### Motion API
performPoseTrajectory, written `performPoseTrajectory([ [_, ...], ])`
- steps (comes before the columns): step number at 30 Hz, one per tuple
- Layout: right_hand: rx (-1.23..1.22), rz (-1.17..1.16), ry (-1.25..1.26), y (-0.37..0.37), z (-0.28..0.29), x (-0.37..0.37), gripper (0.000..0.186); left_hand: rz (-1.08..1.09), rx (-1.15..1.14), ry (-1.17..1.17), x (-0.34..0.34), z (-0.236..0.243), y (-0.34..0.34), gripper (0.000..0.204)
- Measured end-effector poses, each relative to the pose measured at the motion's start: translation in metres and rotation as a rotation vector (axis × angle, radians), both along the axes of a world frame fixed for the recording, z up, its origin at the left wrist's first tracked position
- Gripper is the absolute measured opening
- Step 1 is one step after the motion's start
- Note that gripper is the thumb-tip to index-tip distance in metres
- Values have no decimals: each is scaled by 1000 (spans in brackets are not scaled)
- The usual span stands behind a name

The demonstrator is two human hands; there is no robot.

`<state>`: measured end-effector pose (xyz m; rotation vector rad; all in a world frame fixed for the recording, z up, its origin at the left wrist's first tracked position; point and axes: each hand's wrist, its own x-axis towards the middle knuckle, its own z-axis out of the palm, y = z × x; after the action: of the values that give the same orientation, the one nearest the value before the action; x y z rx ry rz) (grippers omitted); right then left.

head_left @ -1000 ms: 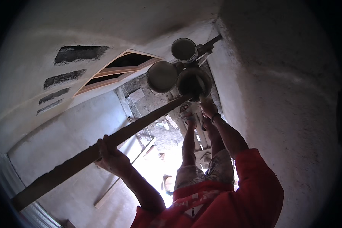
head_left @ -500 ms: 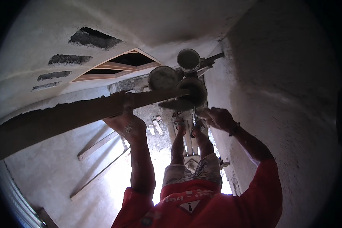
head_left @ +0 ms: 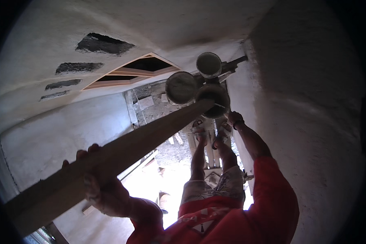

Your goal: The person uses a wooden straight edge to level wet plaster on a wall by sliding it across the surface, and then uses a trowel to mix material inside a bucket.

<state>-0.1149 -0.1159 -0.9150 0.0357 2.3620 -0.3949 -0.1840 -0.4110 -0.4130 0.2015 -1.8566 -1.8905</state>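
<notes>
Plank (head_left: 150, 140) sits clamped in left hand (head_left: 110, 197); right hand (head_left: 234, 118) beside nearest bucket (head_left: 221, 92), its hold unclear

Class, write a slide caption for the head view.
Left hand holding a long wooden board, right hand near a round bucket.

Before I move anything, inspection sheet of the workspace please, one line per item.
Surface: wooden planks under the feet.
Job's things: long wooden board, far end overlapping the nearest bucket in view.
Clutter: two other buckets; pale scraps below.
Grippers: left hand grips the board; right hand by the bucket's rim, grip unclear.
Cables: thin pale line, possibly cord.
Surroundings: plastered wall; wooden frame; dark recesses.
</notes>
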Motion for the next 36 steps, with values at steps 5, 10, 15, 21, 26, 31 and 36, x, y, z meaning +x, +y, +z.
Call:
performPoseTrajectory([
  [5, -215, -121, -69, -19, 9, 0, 30, 59, -43, -10, 7, 20, -11, 65],
  [10, -360, -190, -199, -64, 57, -64, 29, 114, -98, 4, 16, 35, -26, 62],
  [15, -538, -440, -287, -102, 107, -122, 23, 208, -181, 28, 23, 55, -31, 68],
  [21, -850, -391, -88, -76, 155, -87, 27, 115, -385, 17, 19, 69, -13, 71],
  [26, -653, -278, 76, -38, 274, -5, 39, -78, -408, 95, 6, 77, -7, 81],
  [31, -646, -406, 282, -1, 425, 40, 60, -143, -324, 42, -1, 82, 57, 60],
  [36, -1078, -743, 863, 46, 591, 69, 93, -430, -498, 130, 37, 122, 178, 68],
])
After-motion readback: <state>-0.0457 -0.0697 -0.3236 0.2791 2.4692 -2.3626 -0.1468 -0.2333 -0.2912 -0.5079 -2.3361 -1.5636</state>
